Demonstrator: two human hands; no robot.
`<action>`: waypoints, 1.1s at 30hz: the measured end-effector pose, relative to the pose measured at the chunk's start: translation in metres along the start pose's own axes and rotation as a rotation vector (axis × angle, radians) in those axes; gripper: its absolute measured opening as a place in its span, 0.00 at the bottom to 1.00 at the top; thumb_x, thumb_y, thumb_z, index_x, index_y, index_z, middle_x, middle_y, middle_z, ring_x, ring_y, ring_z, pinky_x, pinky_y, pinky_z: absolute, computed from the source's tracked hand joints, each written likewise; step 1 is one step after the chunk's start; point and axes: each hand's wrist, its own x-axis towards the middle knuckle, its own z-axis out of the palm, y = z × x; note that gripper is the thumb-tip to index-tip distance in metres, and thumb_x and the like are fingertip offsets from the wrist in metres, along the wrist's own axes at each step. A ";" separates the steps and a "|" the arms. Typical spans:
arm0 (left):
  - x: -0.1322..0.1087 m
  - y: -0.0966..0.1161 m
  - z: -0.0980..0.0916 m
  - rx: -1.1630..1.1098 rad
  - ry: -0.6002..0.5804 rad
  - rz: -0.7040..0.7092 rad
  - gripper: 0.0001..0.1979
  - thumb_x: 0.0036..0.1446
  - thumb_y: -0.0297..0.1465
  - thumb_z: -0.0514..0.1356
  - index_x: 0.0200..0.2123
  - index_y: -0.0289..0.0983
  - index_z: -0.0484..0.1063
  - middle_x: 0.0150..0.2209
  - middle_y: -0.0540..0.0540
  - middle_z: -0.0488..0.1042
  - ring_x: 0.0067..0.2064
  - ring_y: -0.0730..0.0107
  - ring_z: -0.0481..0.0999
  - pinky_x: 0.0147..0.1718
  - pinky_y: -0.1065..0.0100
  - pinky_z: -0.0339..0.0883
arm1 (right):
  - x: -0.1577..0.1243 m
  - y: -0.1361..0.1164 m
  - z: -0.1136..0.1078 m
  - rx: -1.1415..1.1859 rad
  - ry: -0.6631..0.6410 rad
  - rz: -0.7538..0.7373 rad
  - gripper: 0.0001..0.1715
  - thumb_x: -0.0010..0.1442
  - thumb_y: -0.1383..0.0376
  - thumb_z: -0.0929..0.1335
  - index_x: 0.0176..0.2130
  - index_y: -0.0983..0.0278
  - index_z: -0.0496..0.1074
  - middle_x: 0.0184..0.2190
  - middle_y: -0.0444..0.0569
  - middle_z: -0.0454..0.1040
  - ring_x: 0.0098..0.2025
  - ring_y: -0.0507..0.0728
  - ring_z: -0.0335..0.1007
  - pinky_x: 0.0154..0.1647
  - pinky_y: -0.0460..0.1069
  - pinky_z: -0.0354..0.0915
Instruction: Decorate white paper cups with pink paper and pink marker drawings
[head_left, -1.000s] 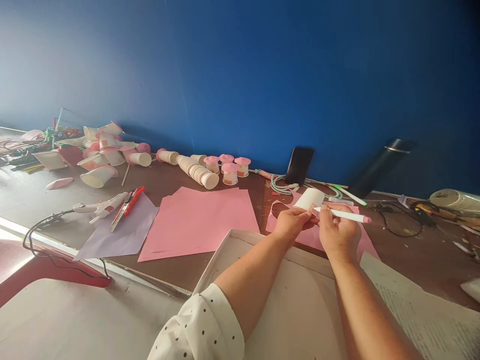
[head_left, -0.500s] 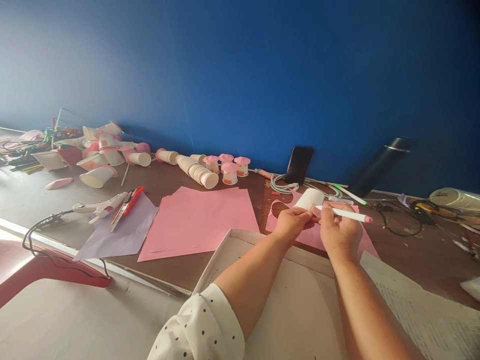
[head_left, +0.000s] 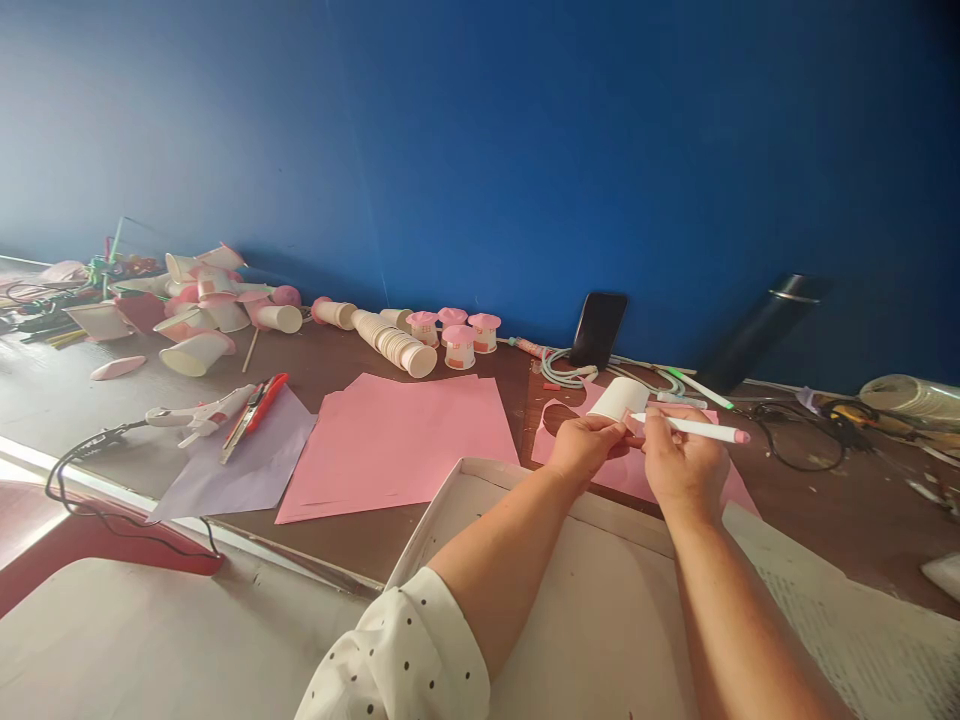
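A white paper cup (head_left: 616, 396), tilted with its base up, is gripped near its rim by my left hand (head_left: 589, 447). My right hand (head_left: 684, 460) is closed around a white marker (head_left: 705, 428) with a pink end, and the marker's tip is at the cup's side. A small pink patch shows on the cup by the tip; its details are too small to make out. Beneath both hands lies cut pink paper (head_left: 731, 480) with a round hole at its left. Several finished cups with pink tops (head_left: 460, 346) stand upright near the wall.
A stack of paper cups (head_left: 394, 343) lies left of centre, behind pink sheets (head_left: 405, 440). Further left are a red box cutter (head_left: 255, 415), a glue gun (head_left: 199, 412) and piled cups. A phone (head_left: 598, 330) leans on the wall. A shallow box (head_left: 570, 590) sits below my forearms.
My right hand has shifted very slightly to the right with the marker. The cup and my left hand look the same.
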 end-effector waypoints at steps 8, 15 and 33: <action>0.003 -0.003 -0.001 -0.013 -0.013 0.023 0.07 0.48 0.29 0.66 0.25 0.29 0.75 0.25 0.46 0.72 0.30 0.73 0.75 0.48 0.57 0.69 | 0.002 0.006 0.001 -0.054 -0.016 0.021 0.13 0.52 0.57 0.65 0.30 0.64 0.73 0.23 0.49 0.74 0.28 0.58 0.70 0.30 0.49 0.60; 0.005 -0.007 -0.002 -0.017 -0.012 0.034 0.07 0.48 0.30 0.66 0.25 0.30 0.75 0.24 0.47 0.72 0.30 0.71 0.75 0.49 0.57 0.68 | 0.002 0.009 0.003 -0.042 -0.015 0.012 0.12 0.52 0.57 0.65 0.30 0.63 0.72 0.24 0.49 0.74 0.27 0.56 0.68 0.31 0.49 0.60; 0.003 -0.005 0.001 -0.061 0.003 0.052 0.08 0.48 0.28 0.65 0.21 0.31 0.72 0.23 0.47 0.72 0.30 0.70 0.76 0.48 0.57 0.69 | 0.000 0.010 0.003 -0.067 -0.049 0.004 0.13 0.51 0.56 0.64 0.27 0.63 0.70 0.23 0.49 0.73 0.26 0.57 0.66 0.29 0.49 0.57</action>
